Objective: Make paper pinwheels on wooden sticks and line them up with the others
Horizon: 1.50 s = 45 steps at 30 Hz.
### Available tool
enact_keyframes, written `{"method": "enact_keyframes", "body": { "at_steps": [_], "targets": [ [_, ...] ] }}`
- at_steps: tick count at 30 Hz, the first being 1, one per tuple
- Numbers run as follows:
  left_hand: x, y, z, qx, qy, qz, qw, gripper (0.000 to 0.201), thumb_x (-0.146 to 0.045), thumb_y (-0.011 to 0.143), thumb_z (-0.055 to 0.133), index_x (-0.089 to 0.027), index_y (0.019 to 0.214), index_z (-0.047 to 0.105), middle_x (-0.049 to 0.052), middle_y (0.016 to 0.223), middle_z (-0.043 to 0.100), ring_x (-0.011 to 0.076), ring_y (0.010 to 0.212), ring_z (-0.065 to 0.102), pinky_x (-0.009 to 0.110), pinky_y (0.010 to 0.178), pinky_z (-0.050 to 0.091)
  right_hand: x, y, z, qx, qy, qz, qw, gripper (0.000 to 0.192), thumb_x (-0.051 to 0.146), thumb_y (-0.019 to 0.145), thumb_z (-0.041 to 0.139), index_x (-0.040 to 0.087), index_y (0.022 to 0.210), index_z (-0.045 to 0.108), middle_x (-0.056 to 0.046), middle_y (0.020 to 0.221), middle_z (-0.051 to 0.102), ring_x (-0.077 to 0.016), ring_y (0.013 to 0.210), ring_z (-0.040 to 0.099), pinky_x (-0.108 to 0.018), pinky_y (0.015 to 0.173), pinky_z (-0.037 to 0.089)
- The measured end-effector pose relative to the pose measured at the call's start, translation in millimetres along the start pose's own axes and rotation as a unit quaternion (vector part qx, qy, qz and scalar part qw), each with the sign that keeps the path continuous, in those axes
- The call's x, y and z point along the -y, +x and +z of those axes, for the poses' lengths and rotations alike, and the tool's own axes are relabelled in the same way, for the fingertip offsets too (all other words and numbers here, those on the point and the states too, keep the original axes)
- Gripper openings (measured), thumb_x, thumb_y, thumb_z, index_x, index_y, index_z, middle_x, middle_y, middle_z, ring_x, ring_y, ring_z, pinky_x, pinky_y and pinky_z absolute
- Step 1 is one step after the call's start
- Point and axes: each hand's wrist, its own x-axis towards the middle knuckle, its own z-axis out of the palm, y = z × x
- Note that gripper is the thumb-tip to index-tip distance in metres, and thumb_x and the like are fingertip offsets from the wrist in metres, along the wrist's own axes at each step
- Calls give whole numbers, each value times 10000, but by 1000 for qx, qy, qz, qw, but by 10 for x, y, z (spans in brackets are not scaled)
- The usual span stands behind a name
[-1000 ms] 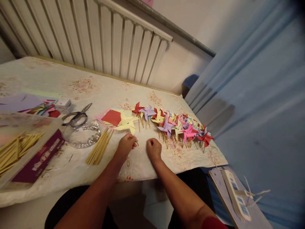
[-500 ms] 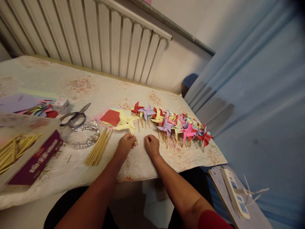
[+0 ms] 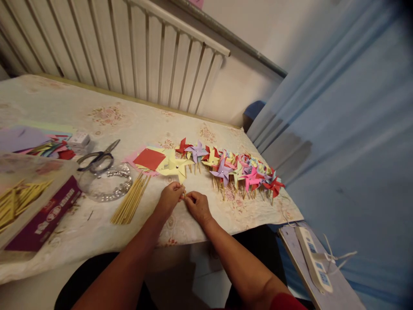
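Note:
A pale yellow paper pinwheel (image 3: 177,166) stands out above my left hand (image 3: 172,196), which is closed around its thin stick. My right hand (image 3: 198,206) pinches the lower end of the same stick, its fingertips almost touching those of the left. Behind the pinwheel lie squares of coloured paper, a red sheet (image 3: 150,159) on top. To the left of my hands is a bundle of bamboo sticks (image 3: 130,200). Several finished pinwheels (image 3: 221,171) in red, purple, yellow and pink lie in a row at the right.
Left of the sticks are a clear round case of silvery pins (image 3: 118,185), scissors (image 3: 98,158) and a small white box (image 3: 79,140). A plastic bin (image 3: 61,172) holds more sticks at the near left. A power strip (image 3: 314,258) sits beyond the table's right edge.
My right hand has moved left from the tabletop and taken hold of the stick's lower end. My left hand keeps its grip, and the pinwheel has turned slightly.

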Motion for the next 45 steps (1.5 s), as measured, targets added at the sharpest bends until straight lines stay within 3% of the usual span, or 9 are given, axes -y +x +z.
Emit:
{"method": "enact_keyframes", "body": {
  "at_steps": [17, 27, 35, 45],
  "targets": [
    [50, 26, 15, 8, -1, -30, 1000, 216, -314, 629, 678, -176, 720, 541, -32, 578, 579, 107, 515, 544, 209, 505, 390, -11, 43, 37, -24, -25, 4, 999, 175, 205, 829, 546, 191, 691, 652, 15, 640, 625, -120, 592, 530, -218, 596, 376],
    [19, 7, 15, -12, 21, -70, 997, 136, -204, 737, 622, -140, 848, 578, -10, 683, 617, 108, 548, 584, 223, 533, 447, -19, 92, 58, -45, -30, 13, 998, 198, 220, 838, 520, 191, 676, 630, 14, 635, 607, -124, 602, 519, -222, 613, 364],
    [-34, -25, 13, -1, 19, -77, 997, 65, -140, 780, 564, -132, 845, 568, 10, 738, 633, 89, 529, 569, 206, 497, 420, -69, 414, 149, -135, -96, 131, 977, 236, 254, 873, 484, 198, 726, 661, 6, 668, 648, -149, 636, 541, -247, 650, 375],
    [-28, -14, 7, 3, 25, -79, 997, 49, -122, 791, 552, -138, 833, 572, 0, 717, 625, 84, 524, 565, 196, 496, 413, 83, 778, 240, -114, -192, 237, 946, 275, 309, 926, 470, 220, 878, 726, -52, 824, 736, -200, 765, 637, -272, 665, 396]
  ]
}}
